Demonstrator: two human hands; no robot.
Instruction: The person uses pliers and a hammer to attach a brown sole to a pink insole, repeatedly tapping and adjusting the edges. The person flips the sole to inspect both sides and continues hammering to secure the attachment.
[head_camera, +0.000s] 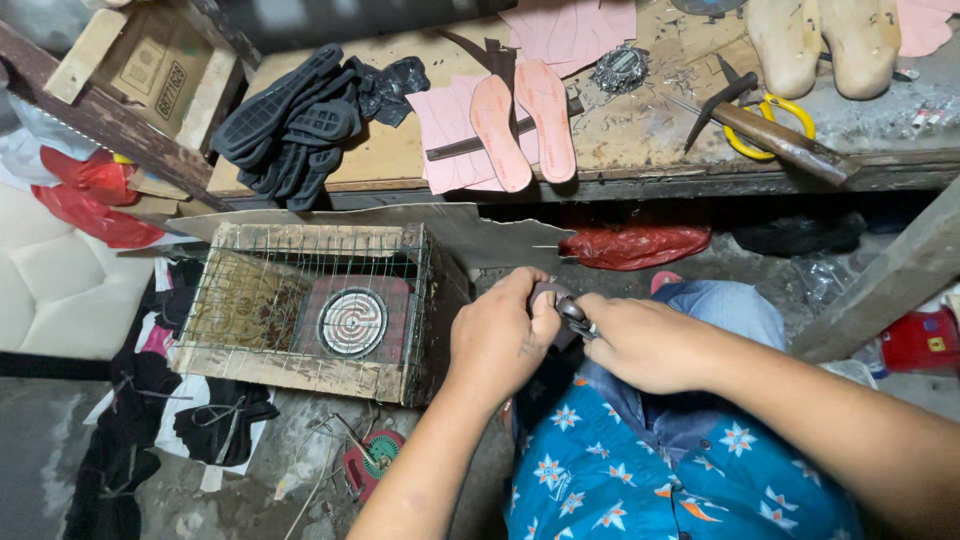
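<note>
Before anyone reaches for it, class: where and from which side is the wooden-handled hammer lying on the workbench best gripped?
Grip the wooden-handled hammer around its brown handle, near the free end at the bench's front edge, coming from the front right. The handle lies flat and slanted, with its dark metal head resting further back near the yellow-handled scissors, so the end nearest the seated person seems least obstructed.

The left hand (497, 338) covers most of a small dark piece (548, 293), so its shape cannot be told. The right hand (645, 343) hides the handles of a metal tool (575, 317); only its tip shows. Two pale shoe lasts (825, 42) on the table (400, 150) are cut off by the top edge. Both forearms run out of the bottom edge.
</note>
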